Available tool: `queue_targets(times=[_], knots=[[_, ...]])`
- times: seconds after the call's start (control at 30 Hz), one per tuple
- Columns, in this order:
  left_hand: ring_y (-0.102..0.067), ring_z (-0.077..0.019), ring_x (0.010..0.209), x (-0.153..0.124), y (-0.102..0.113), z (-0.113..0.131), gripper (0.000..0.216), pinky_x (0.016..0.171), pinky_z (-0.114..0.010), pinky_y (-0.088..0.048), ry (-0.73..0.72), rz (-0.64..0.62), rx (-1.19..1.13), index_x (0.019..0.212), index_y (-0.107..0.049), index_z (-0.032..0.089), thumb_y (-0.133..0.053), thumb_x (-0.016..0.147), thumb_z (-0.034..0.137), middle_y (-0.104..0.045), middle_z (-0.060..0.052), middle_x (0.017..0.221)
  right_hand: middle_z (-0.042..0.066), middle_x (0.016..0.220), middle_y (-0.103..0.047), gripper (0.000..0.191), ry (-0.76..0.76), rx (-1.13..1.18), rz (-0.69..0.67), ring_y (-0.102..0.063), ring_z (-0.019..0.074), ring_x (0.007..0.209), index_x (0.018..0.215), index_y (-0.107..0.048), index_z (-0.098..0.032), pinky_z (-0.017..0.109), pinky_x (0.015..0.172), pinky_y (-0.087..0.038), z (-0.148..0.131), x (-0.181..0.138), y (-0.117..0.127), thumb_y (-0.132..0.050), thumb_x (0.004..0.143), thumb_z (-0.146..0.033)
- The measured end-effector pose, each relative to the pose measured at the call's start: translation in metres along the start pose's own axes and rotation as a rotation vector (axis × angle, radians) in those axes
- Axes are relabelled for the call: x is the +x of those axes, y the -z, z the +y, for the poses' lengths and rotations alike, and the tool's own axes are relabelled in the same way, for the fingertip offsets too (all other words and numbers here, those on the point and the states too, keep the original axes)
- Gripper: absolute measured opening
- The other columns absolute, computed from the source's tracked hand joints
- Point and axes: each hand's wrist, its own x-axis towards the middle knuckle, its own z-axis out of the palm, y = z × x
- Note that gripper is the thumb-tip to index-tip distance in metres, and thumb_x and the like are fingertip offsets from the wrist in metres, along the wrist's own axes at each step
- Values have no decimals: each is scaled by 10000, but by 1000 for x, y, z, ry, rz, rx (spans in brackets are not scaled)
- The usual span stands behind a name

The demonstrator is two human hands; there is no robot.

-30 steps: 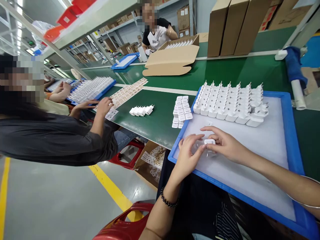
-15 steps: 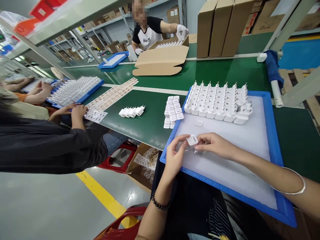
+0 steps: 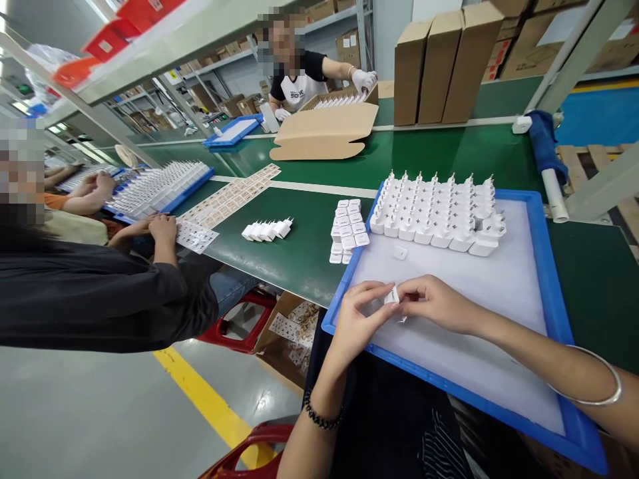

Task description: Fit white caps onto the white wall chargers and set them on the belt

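Note:
My left hand (image 3: 360,318) and my right hand (image 3: 435,304) meet over the near part of a blue-rimmed tray (image 3: 554,266) with a white liner. Both pinch one small white charger plug (image 3: 391,296) between their fingertips. The plug is mostly covered by my fingers. Rows of white charger plugs (image 3: 436,213) stand at the far end of the tray, prongs up. A single small white piece (image 3: 399,252) lies on the liner between those rows and my hands.
A green conveyor belt (image 3: 299,253) carries a block of white plugs (image 3: 348,228), a short row of plugs (image 3: 267,229) and label sheets (image 3: 227,199). A co-worker's hand (image 3: 162,228) rests on a label sheet at left. Another person reaches into a cardboard box (image 3: 327,123) at the far end.
My hands lifted the plug off the liner and closed in together around it. The co-worker's hand drew back along the label sheets. The far person's gloved hand rose over the box.

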Motion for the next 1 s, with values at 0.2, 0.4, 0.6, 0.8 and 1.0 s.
queue_targets(times=[0.2,0.4,0.6,0.8,1.0], knots=[[-726,-304,1051,0,-2,-3,361,1064,-472,-455,2,45,52,1016,-862,231,-845,813,530,-827,-123,1044,-37,587,-507,193,-10,32,-39,-446,145,625,613,-590,-206,313,644,-333,1,-2,1,-668,764,-297],[-722,-236,888,-4,-4,0,375,1163,-480,-357,-1,46,58,757,-801,215,-662,968,492,-799,-53,845,-8,646,-611,113,-42,130,-101,-515,155,674,706,-694,-185,314,687,-388,0,1,3,-723,740,-288],[-643,-180,693,-6,-5,-9,496,825,-337,-536,117,502,-247,650,-717,171,-680,909,592,-679,-22,646,-14,632,-589,134,-109,267,-206,-499,123,584,732,-728,-179,293,606,-393,-5,-2,10,-737,701,-309],[-718,-252,1027,0,-5,-25,458,990,-394,-533,94,517,-242,1177,-782,186,-808,805,452,-791,-116,1169,-19,665,-571,162,-162,334,-192,-459,100,572,762,-719,-179,278,577,-335,-9,-4,17,-752,673,-311],[-696,-238,1008,-7,5,-18,486,912,-368,-537,47,291,-391,1258,-733,202,-685,912,540,-763,-109,1123,-56,632,-480,193,-194,312,-93,-427,105,591,886,-724,-182,286,629,-333,-11,-5,15,-740,735,-302]])
